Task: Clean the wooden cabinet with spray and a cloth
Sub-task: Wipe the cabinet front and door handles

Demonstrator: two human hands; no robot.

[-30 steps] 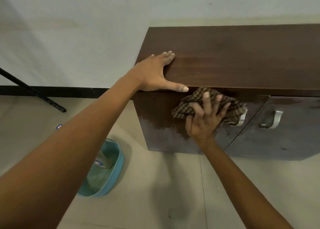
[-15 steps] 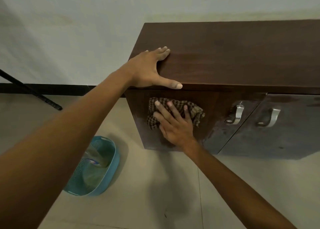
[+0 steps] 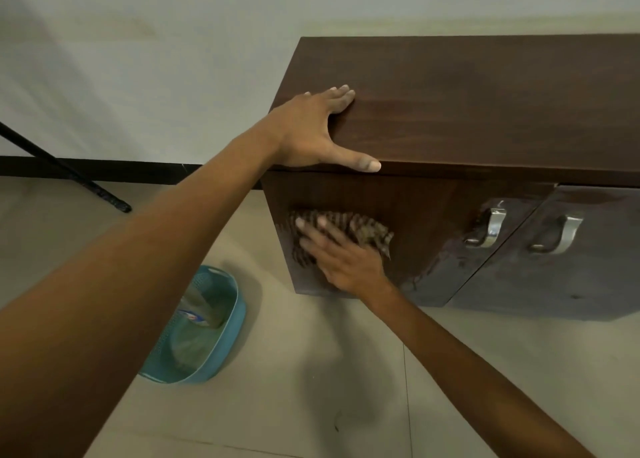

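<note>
The dark wooden cabinet (image 3: 485,111) stands against the wall, seen from above. My left hand (image 3: 311,132) lies flat on the left front corner of its top, fingers spread and thumb along the front edge. My right hand (image 3: 341,253) presses a brown checked cloth (image 3: 367,231) flat against the left door, near its left edge and below the middle. The cloth and fingers are blurred. A spray bottle (image 3: 199,307) with a blue label lies in a blue basket on the floor to the left.
Two metal handles (image 3: 493,227) (image 3: 562,234) sit on the two doors to the right of the cloth. The blue basket (image 3: 235,326) stands on the tiled floor left of the cabinet. A black rod (image 3: 69,173) slants down to the floor at the far left.
My right hand has wiped the cloth from beside the door handle leftward and down across the left door. The left hand has stayed on the cabinet top.
</note>
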